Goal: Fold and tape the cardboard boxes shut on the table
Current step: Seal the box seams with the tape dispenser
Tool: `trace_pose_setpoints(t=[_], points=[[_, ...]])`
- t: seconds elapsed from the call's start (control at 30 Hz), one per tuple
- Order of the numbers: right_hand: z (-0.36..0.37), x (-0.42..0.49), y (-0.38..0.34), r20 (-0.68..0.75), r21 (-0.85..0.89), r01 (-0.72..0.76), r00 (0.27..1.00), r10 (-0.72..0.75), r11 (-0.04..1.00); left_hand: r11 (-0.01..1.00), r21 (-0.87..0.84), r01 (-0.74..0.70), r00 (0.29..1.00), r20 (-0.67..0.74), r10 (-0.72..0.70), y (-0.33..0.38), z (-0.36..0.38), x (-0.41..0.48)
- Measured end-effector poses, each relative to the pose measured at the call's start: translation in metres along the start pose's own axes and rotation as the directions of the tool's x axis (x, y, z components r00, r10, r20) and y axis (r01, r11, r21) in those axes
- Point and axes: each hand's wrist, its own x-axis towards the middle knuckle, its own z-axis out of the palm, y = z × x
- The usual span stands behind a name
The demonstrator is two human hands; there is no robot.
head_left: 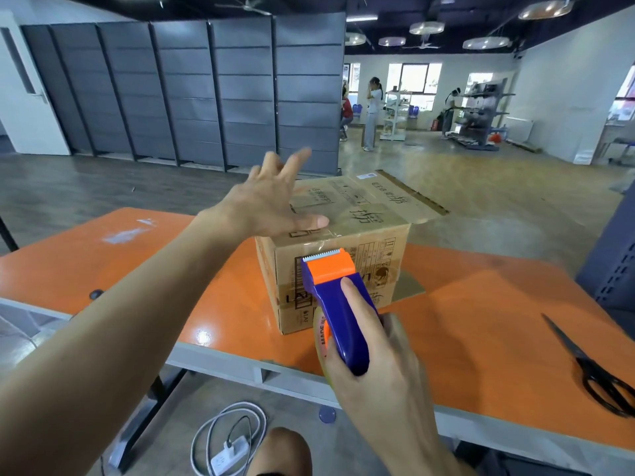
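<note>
Over the box [364, 218] the left hand [268, 201] spreads open; the right hand [381, 365] grips the tape dispenser [338, 304] nearby.

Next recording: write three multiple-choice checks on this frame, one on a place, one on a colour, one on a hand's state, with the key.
1. The scissors lie: A on the box; B on the table, right of the box; C on the floor.
2. The tape dispenser is: A green; B blue with an orange head; C black.
3. The left hand is: A gripping the scissors; B a fist on the table; C open, fingers spread over the box top.
Key: 1 B, they rest on the orange tabletop; 2 B, blue body, orange cutter end; 3 C, spread fingers hold nothing.
</note>
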Motion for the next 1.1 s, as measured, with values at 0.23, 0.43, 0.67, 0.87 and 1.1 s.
trace_pose_setpoints(t=[0.23, 0.43, 0.67, 0.87, 1.1], points=[[0.001, 0.004, 0.002, 0.014, -0.007, 0.001, 1.000, -0.001, 1.000, 0.895, -0.261, -0.362, 0.931, -0.052, 0.362, -0.003, 0.016, -0.017], [0.006, 0.006, -0.009, 0.017, -0.026, -0.028, 0.999, 0.029, 0.999, 0.899, -0.370, -0.232, 0.940, 0.150, 0.305, -0.013, 0.021, -0.025], [0.004, -0.003, -0.016, -0.063, -0.114, -0.041, 0.997, 0.034, 0.993, 0.911, -0.379, -0.162, 0.945, 0.206, 0.254, -0.010, 0.019, -0.024], [-0.011, -0.014, -0.025, -0.066, -0.136, -0.048, 0.997, 0.039, 0.989, 0.926, -0.336, -0.173, 0.929, 0.257, 0.267, -0.006, 0.015, -0.023], [-0.033, -0.015, -0.029, 0.002, -0.146, -0.050, 0.999, 0.051, 0.988, 0.936, -0.315, -0.161, 0.928, 0.275, 0.252, -0.005, 0.015, -0.022]])
